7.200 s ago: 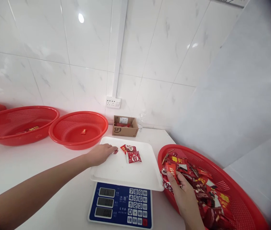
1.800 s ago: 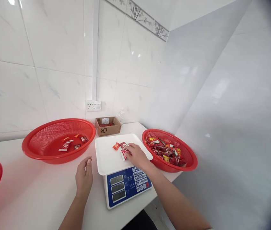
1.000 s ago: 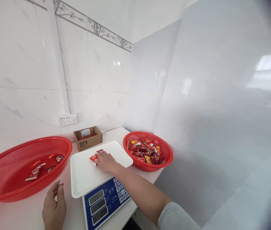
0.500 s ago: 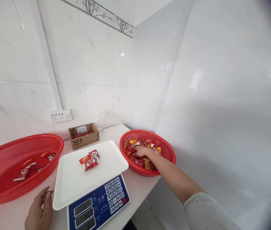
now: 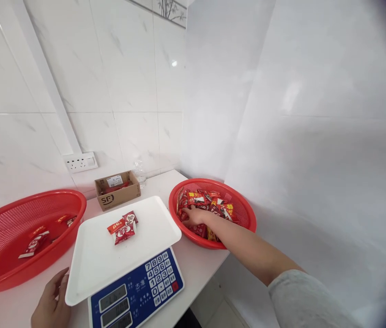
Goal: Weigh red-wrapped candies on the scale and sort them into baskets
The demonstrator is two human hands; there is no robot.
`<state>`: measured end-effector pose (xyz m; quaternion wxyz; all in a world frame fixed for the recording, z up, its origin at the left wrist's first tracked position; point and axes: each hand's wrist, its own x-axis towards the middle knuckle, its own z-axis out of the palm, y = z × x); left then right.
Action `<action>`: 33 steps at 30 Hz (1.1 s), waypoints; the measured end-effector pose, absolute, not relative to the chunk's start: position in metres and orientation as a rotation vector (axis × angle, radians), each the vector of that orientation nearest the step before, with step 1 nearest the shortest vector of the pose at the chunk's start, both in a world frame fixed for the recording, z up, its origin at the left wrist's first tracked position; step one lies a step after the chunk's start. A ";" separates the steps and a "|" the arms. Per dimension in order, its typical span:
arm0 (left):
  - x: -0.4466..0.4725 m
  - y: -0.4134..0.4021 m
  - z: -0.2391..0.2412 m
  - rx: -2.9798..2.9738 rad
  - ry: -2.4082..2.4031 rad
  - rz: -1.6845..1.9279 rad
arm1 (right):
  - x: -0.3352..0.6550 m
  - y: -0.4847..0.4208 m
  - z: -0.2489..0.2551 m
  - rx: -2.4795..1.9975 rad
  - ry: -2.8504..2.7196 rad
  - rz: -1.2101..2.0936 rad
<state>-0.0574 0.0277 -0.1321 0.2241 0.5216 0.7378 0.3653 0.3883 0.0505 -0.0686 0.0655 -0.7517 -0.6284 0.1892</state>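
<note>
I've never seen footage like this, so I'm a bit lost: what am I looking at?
There's no robot: these are a person's bare hands, seen from a camera worn on their head, looking forward and down. On the white table stands a blue digital scale with a white tray bearing three wrapped packets. The right hand reaches into the right red basket, among many packets; whether it grips one is hidden. The left hand is beside the tray, with nothing visible in it. A cardboard box stands behind.
</note>
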 end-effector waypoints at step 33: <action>-0.051 0.022 -0.112 1.472 1.974 0.836 | 0.384 0.056 -0.076 -2.483 -1.786 0.494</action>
